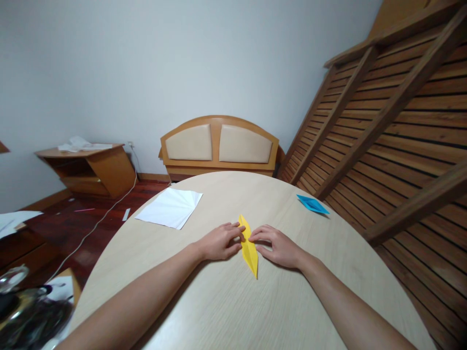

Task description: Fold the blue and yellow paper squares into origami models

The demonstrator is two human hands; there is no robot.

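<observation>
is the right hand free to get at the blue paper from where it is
Probably yes. The right hand rests on the yellow paper, and the blue paper lies farther out on the same side, with only bare table between them.

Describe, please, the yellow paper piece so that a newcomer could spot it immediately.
On the round wooden table, look between the left hand and right hand. The yellow folded paper lies there, long and pointed, unlike the flat white sheet and smaller blue fold.
</observation>
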